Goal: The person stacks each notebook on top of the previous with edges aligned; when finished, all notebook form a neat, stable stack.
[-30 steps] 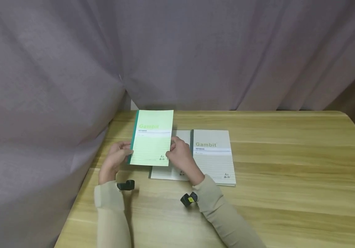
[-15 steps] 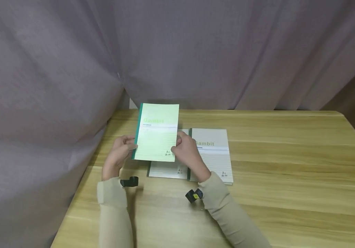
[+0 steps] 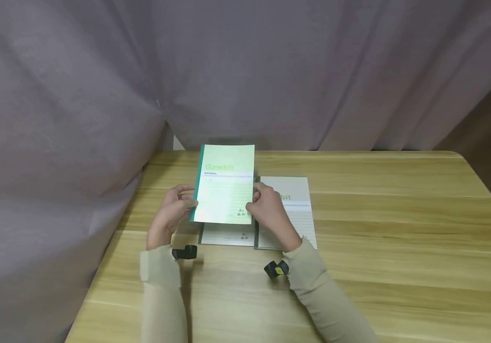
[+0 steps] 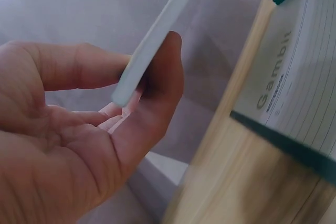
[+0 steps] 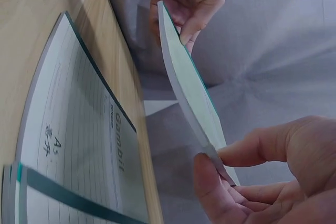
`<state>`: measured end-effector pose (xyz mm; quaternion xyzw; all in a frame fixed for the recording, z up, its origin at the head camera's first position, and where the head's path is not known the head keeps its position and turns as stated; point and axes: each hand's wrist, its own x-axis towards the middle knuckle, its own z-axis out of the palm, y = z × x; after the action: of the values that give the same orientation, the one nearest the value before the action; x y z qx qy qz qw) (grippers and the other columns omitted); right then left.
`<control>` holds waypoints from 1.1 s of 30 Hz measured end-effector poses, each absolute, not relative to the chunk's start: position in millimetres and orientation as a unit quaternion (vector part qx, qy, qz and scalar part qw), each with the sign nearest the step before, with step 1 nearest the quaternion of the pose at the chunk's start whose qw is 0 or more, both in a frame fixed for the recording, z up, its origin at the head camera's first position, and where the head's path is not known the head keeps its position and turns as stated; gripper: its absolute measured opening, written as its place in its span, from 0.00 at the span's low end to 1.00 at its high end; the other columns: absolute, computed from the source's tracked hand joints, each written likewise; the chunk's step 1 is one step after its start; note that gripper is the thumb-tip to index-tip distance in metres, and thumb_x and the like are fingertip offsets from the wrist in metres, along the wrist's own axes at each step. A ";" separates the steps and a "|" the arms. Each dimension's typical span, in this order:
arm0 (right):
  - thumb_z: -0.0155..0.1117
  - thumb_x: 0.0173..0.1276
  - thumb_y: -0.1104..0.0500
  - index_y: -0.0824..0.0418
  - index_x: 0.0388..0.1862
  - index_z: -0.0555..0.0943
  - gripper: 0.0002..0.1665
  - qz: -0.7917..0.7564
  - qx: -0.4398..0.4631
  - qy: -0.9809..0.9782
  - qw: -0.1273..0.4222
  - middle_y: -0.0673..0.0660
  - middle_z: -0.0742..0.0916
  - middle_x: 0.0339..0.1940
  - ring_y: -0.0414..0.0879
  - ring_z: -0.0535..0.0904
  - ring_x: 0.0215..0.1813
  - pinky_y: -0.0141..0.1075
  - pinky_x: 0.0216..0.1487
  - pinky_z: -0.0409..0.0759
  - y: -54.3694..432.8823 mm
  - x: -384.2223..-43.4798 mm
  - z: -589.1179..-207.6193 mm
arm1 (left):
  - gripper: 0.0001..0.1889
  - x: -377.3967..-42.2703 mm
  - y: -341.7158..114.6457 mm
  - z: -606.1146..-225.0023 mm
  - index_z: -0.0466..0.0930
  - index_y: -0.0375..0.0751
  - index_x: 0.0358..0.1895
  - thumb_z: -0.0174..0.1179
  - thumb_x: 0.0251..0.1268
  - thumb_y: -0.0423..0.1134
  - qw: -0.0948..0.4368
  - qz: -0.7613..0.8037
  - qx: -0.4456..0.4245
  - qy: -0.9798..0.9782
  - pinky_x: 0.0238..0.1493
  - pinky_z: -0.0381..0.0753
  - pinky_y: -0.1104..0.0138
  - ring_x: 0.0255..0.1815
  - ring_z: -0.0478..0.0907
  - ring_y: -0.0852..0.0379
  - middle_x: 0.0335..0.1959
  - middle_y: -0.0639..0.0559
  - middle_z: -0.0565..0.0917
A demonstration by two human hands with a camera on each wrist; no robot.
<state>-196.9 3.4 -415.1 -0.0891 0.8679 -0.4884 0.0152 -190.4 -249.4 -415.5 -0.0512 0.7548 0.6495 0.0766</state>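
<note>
A pale green notebook (image 3: 226,190) with a teal spine is held up above the table, tilted toward the head camera. My left hand (image 3: 171,212) pinches its spine edge low down, thumb on the cover and fingers behind. On the opposite edge my right hand (image 3: 271,209) pinches it near the lower corner, as the right wrist view shows too. Beneath lies a second notebook (image 3: 227,234), mostly hidden by the raised one in the head view; its "Gambit" cover (image 4: 294,72) shows in the left wrist view. Beside it on the right another notebook (image 3: 292,219) lies partly behind my right hand.
The wooden table (image 3: 378,228) extends to the right and toward the front. A grey curtain (image 3: 271,71) hangs along its back and left side. Each wrist wears a small black camera (image 3: 185,252). In the right wrist view the right-hand notebook overlaps its neighbour's edge.
The raised notebook and both hands have shifted right in the head view and slightly up. The whole table view has drifted a little left. Both grips are kept.
</note>
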 end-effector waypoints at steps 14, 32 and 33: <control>0.59 0.54 0.73 0.76 0.61 0.76 0.31 -0.495 -0.082 0.865 0.016 0.60 0.84 0.33 0.44 0.77 0.21 0.33 0.23 0.74 34.3 -195.1 -409.9 | 0.26 -193.4 -227.3 -416.4 0.62 0.26 0.68 0.54 0.66 0.24 0.094 0.645 -0.009 0.758 0.35 0.79 0.66 0.32 0.73 0.57 0.40 0.45 0.75; 0.57 0.56 0.70 0.76 0.65 0.73 0.34 -0.510 -0.051 0.858 0.039 0.61 0.82 0.36 0.52 0.81 0.25 0.36 0.28 0.77 75.3 -190.8 -420.7 | 0.25 -195.9 -192.3 -422.4 0.64 0.26 0.64 0.57 0.65 0.23 0.121 0.652 0.014 0.748 0.31 0.81 0.65 0.37 0.78 0.53 0.46 0.38 0.77; 0.57 0.56 0.70 0.76 0.65 0.73 0.34 -0.509 -0.049 0.858 0.040 0.62 0.82 0.36 0.53 0.81 0.25 0.36 0.28 0.78 77.4 -190.9 -421.1 | 0.25 -196.1 -190.1 -422.8 0.64 0.26 0.64 0.57 0.64 0.23 0.121 0.653 0.015 0.748 0.31 0.81 0.65 0.37 0.78 0.53 0.46 0.37 0.77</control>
<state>-190.9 77.4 -421.1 -0.0491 0.8583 -0.5092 0.0398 -196.1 -190.1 -422.8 0.0146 0.7476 0.6528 0.1213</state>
